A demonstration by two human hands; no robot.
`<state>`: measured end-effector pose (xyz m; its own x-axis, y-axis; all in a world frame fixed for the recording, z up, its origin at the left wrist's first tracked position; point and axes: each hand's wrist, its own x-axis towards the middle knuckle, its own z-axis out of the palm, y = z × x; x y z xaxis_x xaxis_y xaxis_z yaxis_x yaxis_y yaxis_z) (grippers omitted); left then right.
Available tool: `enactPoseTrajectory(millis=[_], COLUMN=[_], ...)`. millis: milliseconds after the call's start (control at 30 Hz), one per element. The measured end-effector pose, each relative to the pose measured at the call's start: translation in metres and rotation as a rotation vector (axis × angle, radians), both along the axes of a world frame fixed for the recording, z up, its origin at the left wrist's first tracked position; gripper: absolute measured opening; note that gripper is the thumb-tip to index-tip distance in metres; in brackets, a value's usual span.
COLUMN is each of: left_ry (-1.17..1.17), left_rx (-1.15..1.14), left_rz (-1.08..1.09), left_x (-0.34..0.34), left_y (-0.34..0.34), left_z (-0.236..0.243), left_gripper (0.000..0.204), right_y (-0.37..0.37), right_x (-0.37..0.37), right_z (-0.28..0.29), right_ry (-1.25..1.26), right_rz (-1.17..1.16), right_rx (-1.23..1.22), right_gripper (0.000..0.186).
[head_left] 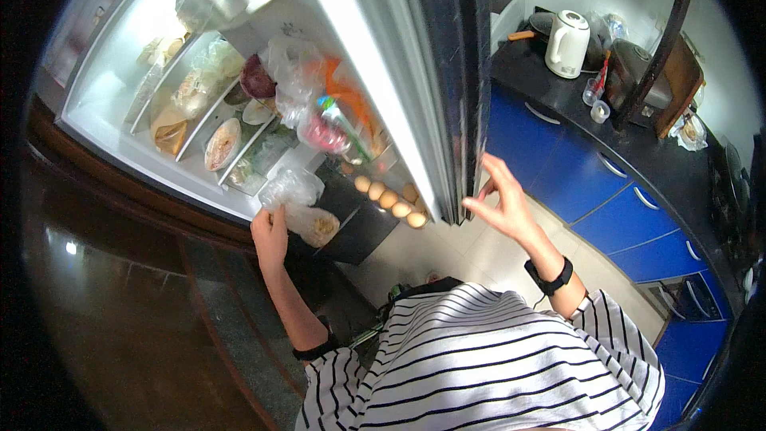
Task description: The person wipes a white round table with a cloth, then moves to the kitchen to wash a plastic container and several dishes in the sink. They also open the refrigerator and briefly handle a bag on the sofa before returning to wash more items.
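Observation:
My left hand (270,235) is closed on the top of a clear plastic bag (313,224), which has small pale yellowish contents. It hangs beside the lower front of the open fridge (132,172). My right hand (506,206) is at the outer edge of the fridge door (448,80), fingers apart and nothing in the palm; whether the fingertips touch the door is hard to tell. Several brown eggs (388,199) sit in a row in the door, below plastic bags with orange and pink contents (329,134).
Fridge shelves hold bagged food (195,92) and a wrapped oval pack (223,144). To the right, a dark counter (550,100) over blue cabinets (523,132) carries a white kettle (567,44), small cups (600,112) and a large pot (630,72). A dark glossy surface (112,295) lies left.

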<state>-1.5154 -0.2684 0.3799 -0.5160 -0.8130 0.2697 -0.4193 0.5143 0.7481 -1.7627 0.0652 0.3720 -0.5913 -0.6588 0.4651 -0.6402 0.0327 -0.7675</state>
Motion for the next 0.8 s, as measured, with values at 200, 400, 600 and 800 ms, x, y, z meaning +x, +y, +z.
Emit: enactPoseTrajectory(millis=[200, 400, 600, 800], left_ry=[0.251, 0.387, 0.616, 0.827], left_rx=[0.474, 0.846, 1.065, 1.218], left_rz=[0.043, -0.067, -0.219, -0.176], left_x=[-0.028, -0.049, -0.059, -0.079], left_y=[0.001, 0.004, -0.014, -0.033], left_z=[-0.026, -0.055, -0.076, -0.095], left_gripper=[0.030, 0.037, 0.043, 0.042], right_y=[0.000, -0.008, -0.011, -0.009], right_x=[-0.030, -0.038, -0.043, -0.042], right_z=[-0.004, -0.001, -0.003, -0.005], right_ry=[-0.029, -0.131, -0.029, -0.063], right_rz=[-0.161, -0.238, -0.202, -0.214], right_rx=[0.018, 0.016, -0.009, 0.010], right_gripper=[0.063, 0.044, 0.030, 0.026])
